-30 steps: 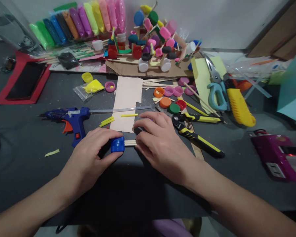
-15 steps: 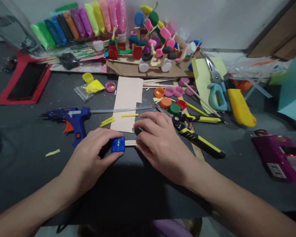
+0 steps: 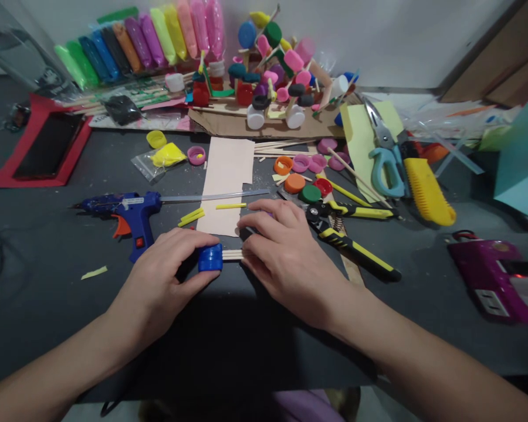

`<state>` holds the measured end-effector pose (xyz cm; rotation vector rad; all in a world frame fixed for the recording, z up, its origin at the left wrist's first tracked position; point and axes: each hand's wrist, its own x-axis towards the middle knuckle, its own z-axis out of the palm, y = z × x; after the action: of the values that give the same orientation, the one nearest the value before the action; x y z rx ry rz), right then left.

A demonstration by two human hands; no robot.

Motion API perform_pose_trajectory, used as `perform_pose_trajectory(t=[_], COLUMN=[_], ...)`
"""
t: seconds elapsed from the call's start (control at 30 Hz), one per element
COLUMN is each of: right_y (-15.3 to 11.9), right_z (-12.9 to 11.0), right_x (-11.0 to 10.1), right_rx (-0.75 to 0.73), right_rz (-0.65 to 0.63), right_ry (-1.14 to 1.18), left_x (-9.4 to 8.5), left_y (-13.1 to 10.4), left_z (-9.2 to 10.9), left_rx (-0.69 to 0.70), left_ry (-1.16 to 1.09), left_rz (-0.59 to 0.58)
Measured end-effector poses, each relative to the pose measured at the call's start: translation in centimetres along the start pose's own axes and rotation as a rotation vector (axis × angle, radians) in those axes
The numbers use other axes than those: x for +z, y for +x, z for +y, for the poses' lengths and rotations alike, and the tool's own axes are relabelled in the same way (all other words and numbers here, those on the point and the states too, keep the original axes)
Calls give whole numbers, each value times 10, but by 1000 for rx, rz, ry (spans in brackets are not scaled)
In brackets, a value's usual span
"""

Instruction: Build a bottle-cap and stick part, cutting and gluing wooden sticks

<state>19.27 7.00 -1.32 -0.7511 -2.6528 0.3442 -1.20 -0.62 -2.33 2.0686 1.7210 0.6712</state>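
Observation:
Between the thumb and index finger of my left hand (image 3: 167, 275) is a small shiny blue piece (image 3: 210, 258). Pale thin sticks (image 3: 232, 255) run side by side from its right edge to the fingertips of my right hand (image 3: 281, 252), whose fingers are bent round their far end. What lies under those right fingers is hidden. Just beyond the hands a cream paper strip (image 3: 222, 217) lies flat, with a short yellow stick (image 3: 231, 206) across it. More yellow sticks (image 3: 191, 217) rest at its left edge.
A blue glue gun (image 3: 136, 214) lies left, its clear glue stick crossing the paper. Black-yellow pliers (image 3: 356, 252), bottle caps (image 3: 294, 183), scissors (image 3: 385, 152) and a yellow-handled tool (image 3: 429, 190) are to the right. Small coloured models (image 3: 273, 88) stand at the back.

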Motion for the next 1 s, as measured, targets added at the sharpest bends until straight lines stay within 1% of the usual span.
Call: perform_pose_trajectory(t=[1.0], right_y=[-1], right_z=[0], right_x=[0], right_rx=[2], right_rz=[-20], right_ry=[24], left_x=[3], left_y=[0], left_z=[-4], left_rx=[14], left_ry=[-33], left_rz=[0])
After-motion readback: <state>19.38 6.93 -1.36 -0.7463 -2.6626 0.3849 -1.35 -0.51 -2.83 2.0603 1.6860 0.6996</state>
